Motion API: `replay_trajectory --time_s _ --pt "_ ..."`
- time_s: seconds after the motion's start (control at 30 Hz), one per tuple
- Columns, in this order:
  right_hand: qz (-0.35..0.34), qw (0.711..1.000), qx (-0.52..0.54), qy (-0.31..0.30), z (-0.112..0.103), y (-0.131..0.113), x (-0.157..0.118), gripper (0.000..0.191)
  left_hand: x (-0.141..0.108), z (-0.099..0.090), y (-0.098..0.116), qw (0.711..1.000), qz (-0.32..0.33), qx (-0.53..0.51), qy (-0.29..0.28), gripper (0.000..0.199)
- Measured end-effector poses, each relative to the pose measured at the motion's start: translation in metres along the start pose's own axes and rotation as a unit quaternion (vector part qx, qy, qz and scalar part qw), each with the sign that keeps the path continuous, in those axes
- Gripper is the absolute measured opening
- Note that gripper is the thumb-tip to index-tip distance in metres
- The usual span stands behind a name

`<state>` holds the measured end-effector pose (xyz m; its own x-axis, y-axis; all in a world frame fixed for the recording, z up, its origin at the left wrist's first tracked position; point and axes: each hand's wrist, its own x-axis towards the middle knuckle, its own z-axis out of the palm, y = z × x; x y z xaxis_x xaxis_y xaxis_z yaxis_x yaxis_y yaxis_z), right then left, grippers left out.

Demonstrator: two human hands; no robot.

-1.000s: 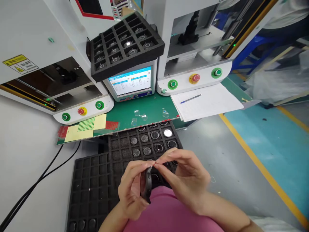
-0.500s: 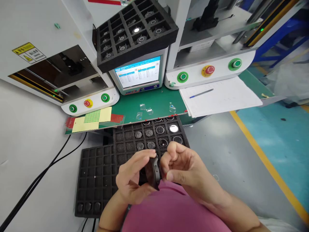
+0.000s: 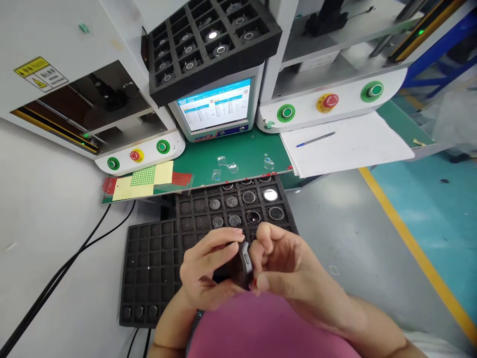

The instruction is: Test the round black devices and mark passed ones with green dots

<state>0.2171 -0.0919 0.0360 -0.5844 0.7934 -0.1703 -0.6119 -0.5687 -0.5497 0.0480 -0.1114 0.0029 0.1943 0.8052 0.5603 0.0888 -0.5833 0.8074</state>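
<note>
A dark, round watch-like case (image 3: 244, 263) with a grey side and a small oblong button stands on edge between my hands. My left hand (image 3: 208, 268) grips it between the fingers on top and the thumb below. Close against its right side is my right hand (image 3: 286, 268), fingers curled, with thumb and forefinger pinched on a tiny red piece (image 3: 255, 283). Behind my hands, a black foam tray (image 3: 196, 223) holds several round discs in its compartments.
A second foam tray (image 3: 143, 268) lies at lower left. Ahead, the green table (image 3: 201, 161) bears sticker sheets (image 3: 143, 176), clear film scraps, paper (image 3: 350, 149) with a pen, and a screen (image 3: 216, 109) under another tray (image 3: 216, 64). Machines with buttons flank the screen.
The view has shifted slightly. The case has turned a little in my left hand, and my right fingers have come closer to its side.
</note>
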Motion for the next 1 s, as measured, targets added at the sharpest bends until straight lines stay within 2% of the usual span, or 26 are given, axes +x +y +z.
replay_trajectory --time_s 0.33,0.6,0.83,0.93,1.0 --pt "-0.004 0.999 0.026 0.023 0.0 0.003 0.0 0.039 0.003 -0.001 0.0 1.0 0.01 0.025 -0.003 0.053" --pt "0.005 0.999 0.004 0.045 0.001 0.003 0.0 0.041 0.004 -0.002 0.0 0.999 0.015 0.03 -0.004 0.054" --pt "0.017 0.996 0.037 0.078 0.004 0.004 0.0 0.046 0.013 -0.007 0.0 0.997 0.047 0.053 -0.039 0.054" --pt "0.031 0.994 0.053 0.09 0.005 0.008 0.0 0.047 0.015 -0.006 -0.001 0.996 0.041 0.047 -0.059 0.053" --pt "0.048 0.995 0.055 0.075 0.004 0.01 0.003 0.048 0.015 -0.003 -0.001 0.999 0.017 0.009 -0.051 0.052"
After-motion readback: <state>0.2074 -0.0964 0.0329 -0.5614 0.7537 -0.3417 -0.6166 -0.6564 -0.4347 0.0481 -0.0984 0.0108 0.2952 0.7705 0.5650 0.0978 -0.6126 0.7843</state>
